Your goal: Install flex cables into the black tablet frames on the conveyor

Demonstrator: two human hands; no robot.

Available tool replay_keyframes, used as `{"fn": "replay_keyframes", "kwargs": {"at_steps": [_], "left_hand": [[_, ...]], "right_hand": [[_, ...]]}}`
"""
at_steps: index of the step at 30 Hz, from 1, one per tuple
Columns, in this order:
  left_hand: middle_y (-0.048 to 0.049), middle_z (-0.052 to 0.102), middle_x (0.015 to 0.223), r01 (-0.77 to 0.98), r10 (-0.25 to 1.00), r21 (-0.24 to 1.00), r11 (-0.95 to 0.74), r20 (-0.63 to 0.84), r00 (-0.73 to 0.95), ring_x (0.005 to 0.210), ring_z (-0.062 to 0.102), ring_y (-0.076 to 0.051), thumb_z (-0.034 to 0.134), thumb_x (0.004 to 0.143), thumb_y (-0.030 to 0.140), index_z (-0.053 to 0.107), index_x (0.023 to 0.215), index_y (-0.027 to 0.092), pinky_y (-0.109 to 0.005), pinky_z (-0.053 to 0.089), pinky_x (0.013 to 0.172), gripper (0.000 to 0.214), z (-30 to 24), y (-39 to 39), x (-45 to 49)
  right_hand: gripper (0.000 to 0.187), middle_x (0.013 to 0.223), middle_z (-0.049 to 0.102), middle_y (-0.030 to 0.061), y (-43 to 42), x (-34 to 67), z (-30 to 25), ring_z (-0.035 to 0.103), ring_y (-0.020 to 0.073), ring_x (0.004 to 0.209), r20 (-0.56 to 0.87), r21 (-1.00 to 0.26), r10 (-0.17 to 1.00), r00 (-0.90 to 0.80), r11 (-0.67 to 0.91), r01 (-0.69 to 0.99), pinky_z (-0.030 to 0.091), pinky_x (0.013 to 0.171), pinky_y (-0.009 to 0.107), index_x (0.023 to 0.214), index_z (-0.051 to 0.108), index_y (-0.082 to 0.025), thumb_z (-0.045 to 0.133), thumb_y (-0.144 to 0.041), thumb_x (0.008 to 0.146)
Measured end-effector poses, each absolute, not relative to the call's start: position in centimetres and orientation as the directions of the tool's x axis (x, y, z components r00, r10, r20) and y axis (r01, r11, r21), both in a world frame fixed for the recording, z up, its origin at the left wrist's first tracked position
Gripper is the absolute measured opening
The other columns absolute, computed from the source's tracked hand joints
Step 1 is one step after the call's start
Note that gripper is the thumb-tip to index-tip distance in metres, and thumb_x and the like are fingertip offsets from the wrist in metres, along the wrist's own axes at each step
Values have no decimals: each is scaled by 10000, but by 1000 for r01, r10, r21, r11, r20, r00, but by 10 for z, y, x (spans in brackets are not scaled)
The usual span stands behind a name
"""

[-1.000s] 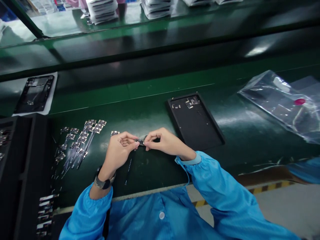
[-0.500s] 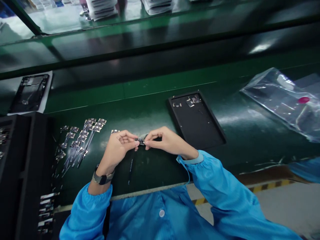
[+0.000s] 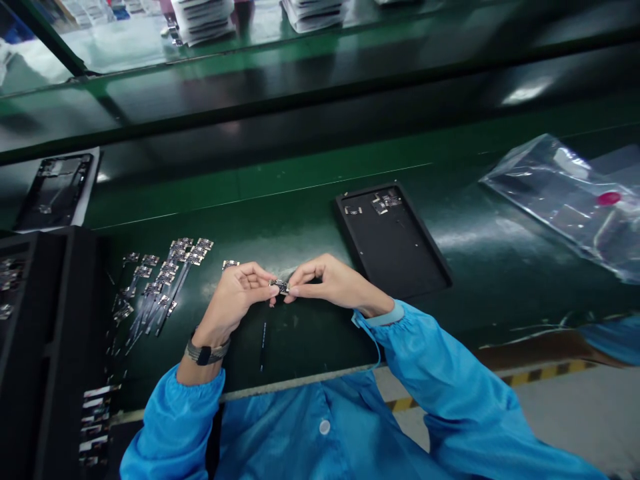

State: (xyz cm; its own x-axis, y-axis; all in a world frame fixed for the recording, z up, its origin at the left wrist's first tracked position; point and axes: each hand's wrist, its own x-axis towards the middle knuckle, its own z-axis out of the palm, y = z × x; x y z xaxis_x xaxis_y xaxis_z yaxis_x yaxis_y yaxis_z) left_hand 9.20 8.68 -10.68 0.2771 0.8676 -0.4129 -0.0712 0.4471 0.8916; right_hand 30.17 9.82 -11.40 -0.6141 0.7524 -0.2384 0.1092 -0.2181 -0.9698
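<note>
A small circuit board (image 3: 281, 286) is pinched between both hands over the green bench. My left hand (image 3: 243, 292) grips its left end with thumb and fingertips. At the right end, my right hand (image 3: 325, 283) holds it the same way. Below them hangs or lies a thin dark strip (image 3: 263, 347); whether it joins the board I cannot tell. Another small board (image 3: 231, 265) lies behind my left hand, partly hidden. Left of it, several boards with long flex cables (image 3: 167, 273) lie in an overlapping group.
A shallow black tray (image 3: 430, 267) with several small boards (image 3: 386, 202) stands behind my right hand. A clear plastic bag (image 3: 560, 200) lies far right. On the left are a black phone frame (image 3: 55, 190) on white sheet and a dark foam-like box (image 3: 75, 300). Paper stacks (image 3: 203, 20) sit on the shelf.
The board between my fingers has tilted slightly, its right end lower. Both hands stay in nearly the same place. The dark strip beneath stands a little more upright in view.
</note>
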Motion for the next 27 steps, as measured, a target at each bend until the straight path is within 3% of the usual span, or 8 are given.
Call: {"fn": "replay_keyframes", "kwargs": {"at_steps": [8,12,15,17,20,22,24,27], "left_hand": [[-23,677,572,-29,873,903,429,-405,273,521,635,-139,831,590,208,664,711,133,-250,517,566,219,-105,87,94],[-26,684,598,149,886,912,382,-407,220,581,653,-159,803,600,255,687,768,140,-266,523,623,234,-99,90,86],[-40,705,662,356,948,891,284,-317,38,650,666,-189,759,603,288,690,764,160,-283,520,644,217,-98,96,66],[-44,707,679,486,970,841,238,-231,-76,669,663,-209,718,612,305,685,729,177,-298,511,639,177,-102,102,50],[-60,731,745,672,980,714,197,-133,-146,726,665,-247,686,641,320,707,725,198,-339,505,693,149,-105,108,30],[-75,750,845,759,985,631,162,-54,-165,811,667,-270,678,672,316,733,772,205,-361,497,761,160,-103,107,19],[-83,751,916,806,976,564,176,4,-216,868,663,-276,664,701,294,748,836,204,-363,488,795,183,-99,105,6],[-80,745,904,809,924,487,330,10,-383,855,663,-260,652,724,259,741,876,192,-339,478,759,188,-95,97,-18]], "right_hand": [[258,835,783,85,98,299,-119,740,201,818,-247,-965,750,-614,-246,88,550,789,299,839,735,-127,735,-382,801],[246,896,783,79,98,297,-114,730,217,875,-184,-983,806,-563,-136,126,548,821,319,895,748,-140,733,-364,796],[202,951,775,65,102,312,-105,710,216,925,-48,-962,928,-370,57,268,524,858,319,929,754,-166,713,-318,802],[181,917,770,63,104,336,-101,701,216,881,45,-911,991,-125,92,402,516,823,322,895,752,-170,682,-316,813],[152,811,752,77,104,384,-99,673,221,745,109,-821,951,290,-78,566,494,711,331,813,728,-157,648,-284,797],[105,738,728,90,101,411,-101,649,229,683,52,-725,885,463,-286,627,460,657,331,778,708,-152,641,-232,769],[63,693,708,93,99,428,-104,632,239,665,-10,-585,862,507,-417,696,417,634,332,745,684,-169,654,-222,761],[103,672,690,104,99,433,-108,583,236,620,-64,-376,848,525,-508,775,345,590,334,691,634,-202,659,-235,784]]}}
